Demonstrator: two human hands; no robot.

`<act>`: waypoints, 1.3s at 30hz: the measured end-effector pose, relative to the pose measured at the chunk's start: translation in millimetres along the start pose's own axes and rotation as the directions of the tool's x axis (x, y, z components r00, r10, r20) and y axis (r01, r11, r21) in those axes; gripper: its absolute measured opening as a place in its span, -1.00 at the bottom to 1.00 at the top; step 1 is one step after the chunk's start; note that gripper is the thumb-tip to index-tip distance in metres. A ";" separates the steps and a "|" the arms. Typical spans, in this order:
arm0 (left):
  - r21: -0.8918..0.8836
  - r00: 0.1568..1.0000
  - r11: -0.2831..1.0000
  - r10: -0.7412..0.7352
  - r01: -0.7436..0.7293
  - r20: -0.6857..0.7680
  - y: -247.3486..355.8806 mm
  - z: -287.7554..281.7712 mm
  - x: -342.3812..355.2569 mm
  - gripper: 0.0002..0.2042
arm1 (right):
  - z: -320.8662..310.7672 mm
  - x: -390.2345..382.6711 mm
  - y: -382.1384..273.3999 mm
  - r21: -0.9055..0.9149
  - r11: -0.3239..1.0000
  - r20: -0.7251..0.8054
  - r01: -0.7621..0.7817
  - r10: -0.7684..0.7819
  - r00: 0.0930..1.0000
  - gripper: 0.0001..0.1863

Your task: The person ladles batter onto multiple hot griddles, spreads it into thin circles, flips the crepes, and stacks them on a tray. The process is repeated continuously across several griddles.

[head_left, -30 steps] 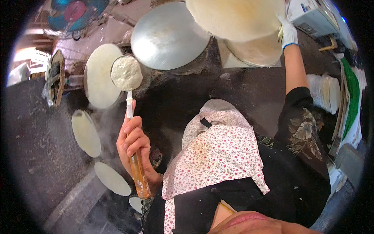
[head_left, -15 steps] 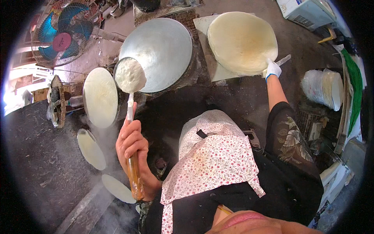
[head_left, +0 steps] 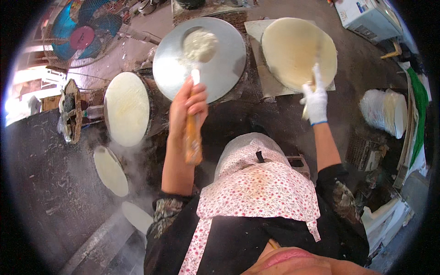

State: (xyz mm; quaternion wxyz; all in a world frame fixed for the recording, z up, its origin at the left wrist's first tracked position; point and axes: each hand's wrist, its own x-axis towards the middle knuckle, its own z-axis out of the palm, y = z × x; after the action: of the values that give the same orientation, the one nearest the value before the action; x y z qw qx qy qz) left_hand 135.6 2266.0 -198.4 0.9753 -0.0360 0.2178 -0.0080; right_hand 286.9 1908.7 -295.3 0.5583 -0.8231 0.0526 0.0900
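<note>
Head view. Dark, sooty floor all round; steam rising at lower left. Blue fan (head_left: 75, 37) at upper left, white box (head_left: 369, 16) at upper right, stack of pale sheets in clear wrap (head_left: 384, 111) at right.

Round metal griddle (head_left: 200, 58) at top centre, mostly bare, shiny. Ladle (head_left: 198, 68) held over it: bowl full of white batter above the upper part of the plate, long handle with wooden end running back toward the body. Left hand (head_left: 188, 110) closed round the handle at mid-length.

Judgement: loaded ladle is front-heavy and the batter runny, so it spills if tipped; a firm grip nearer the bowl gives better control.

Right hand (head_left: 315, 101), in white glove, closed on a thin stick-like tool (head_left: 308, 98), resting at the near edge of a large pale round sheet (head_left: 299, 51) on a board. Judgement: sheet looks thin, soft, easily torn; lift by the rim.

Second griddle (head_left: 127, 107) at left, covered by a pale sheet; two smaller pale discs (head_left: 111, 170) lie below it.
</note>
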 end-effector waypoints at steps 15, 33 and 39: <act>0.645 0.713 -0.758 0.503 0.092 0.489 -0.9 -98.8 161.0 -0.55 | 115.5 -107.9 38.9 -0.139 0.978 0.080 0.156 -0.146 0.986 -0.41; 0.959 0.728 0.057 0.664 -0.276 0.170 12.0 -84.4 -42.6 -0.51 | 202.1 -54.2 -15.2 -0.465 0.844 0.223 0.266 -0.179 0.958 -0.41; 0.973 0.733 -0.014 0.655 -0.232 0.184 8.7 -91.2 -98.6 -0.51 | 205.6 -50.8 -23.2 -0.560 0.827 -0.005 0.053 -0.067 0.998 -0.40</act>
State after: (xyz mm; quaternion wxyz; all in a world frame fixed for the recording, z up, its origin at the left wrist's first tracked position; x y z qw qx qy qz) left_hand 7.6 2271.7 -239.6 0.6543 0.6653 0.3180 0.1678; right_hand 223.2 2107.5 -337.8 0.2947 -0.9527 0.0050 0.0738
